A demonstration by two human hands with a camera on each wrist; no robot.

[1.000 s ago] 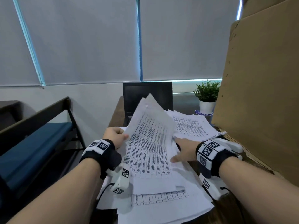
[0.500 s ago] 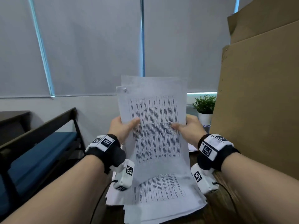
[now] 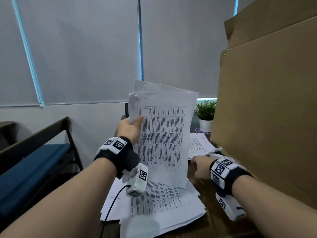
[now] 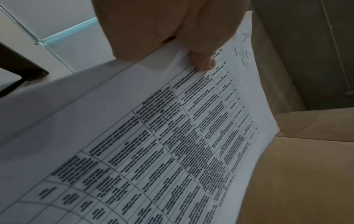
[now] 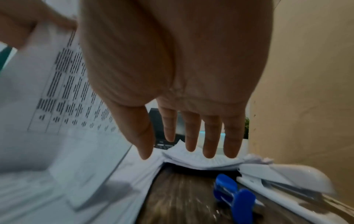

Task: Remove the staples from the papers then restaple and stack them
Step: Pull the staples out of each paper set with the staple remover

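Note:
My left hand [image 3: 132, 125] grips a set of printed papers [image 3: 163, 134] by its left edge and holds it upright above the desk; the thumb [image 4: 203, 63] presses on the front sheet [image 4: 172, 144]. The top left corner of the set is crumpled. My right hand [image 3: 199, 164] hovers low over the desk at the right with fingers [image 5: 191, 133] straight and spread, holding nothing. Below it lie a blue staple remover [image 5: 235, 192] and a white stapler [image 5: 287, 178]. A loose pile of papers [image 3: 163, 206] covers the near desk.
A large cardboard sheet [image 3: 267, 117] stands along the right side. A small potted plant [image 3: 205, 115] and another stack of papers [image 3: 199, 145] sit at the back right. A dark bench with a blue cushion [image 3: 30, 167] is at the left.
The right hand let go of the held papers and dropped toward the desk at the right. The left hand now holds the set alone, tilted slightly.

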